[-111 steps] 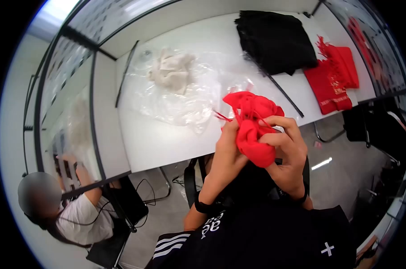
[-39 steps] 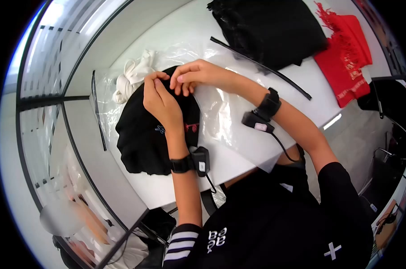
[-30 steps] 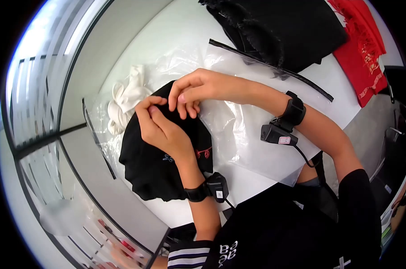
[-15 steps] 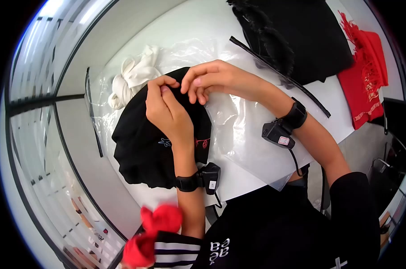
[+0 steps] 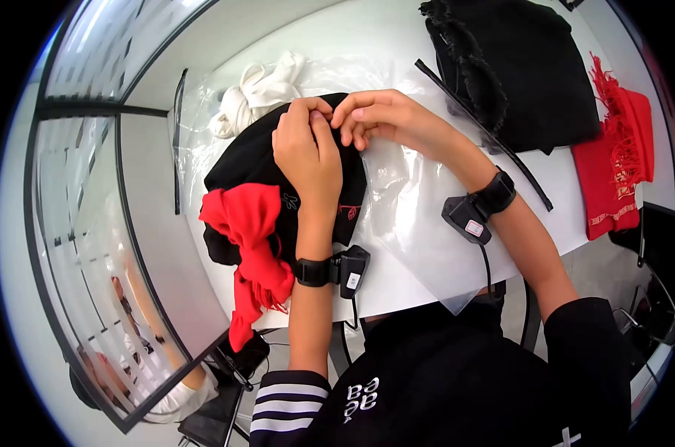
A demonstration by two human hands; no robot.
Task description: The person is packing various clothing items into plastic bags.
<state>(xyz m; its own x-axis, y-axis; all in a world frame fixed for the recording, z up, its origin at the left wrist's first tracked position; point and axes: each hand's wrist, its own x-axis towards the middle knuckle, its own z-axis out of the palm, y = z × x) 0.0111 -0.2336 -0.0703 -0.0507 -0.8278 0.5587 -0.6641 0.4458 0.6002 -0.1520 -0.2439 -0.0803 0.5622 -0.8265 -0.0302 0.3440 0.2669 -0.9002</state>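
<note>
Black cloth (image 5: 248,160) with small embroidered flowers lies bunched on the table in front of me. My left hand (image 5: 308,149) rests over its upper part, fingers curled inward and closed at the cloth. Close beside it, my right hand (image 5: 386,119) has bent fingers, with its fingertips almost meeting the left ones at the cloth's top edge. What the right fingertips hold, if anything, is hidden. A knotted red fringed cloth (image 5: 252,223) lies across the black cloth's left side, by my left forearm. Clear plastic (image 5: 404,194) spreads under and beside the black cloth.
White knotted cloth (image 5: 259,93) sits behind the black cloth. Folded black fabric with a frayed edge (image 5: 524,74) and a red fringed scarf (image 5: 609,186) lie at the right. A thin black strip (image 5: 486,138) crosses the table (image 5: 352,298). A glazed partition (image 5: 106,253) stands left.
The red cloth, blurred near my left sleeve before, now lies on the black cloth, further up. My view has shifted; both hands keep nearly the same pose beside each other.
</note>
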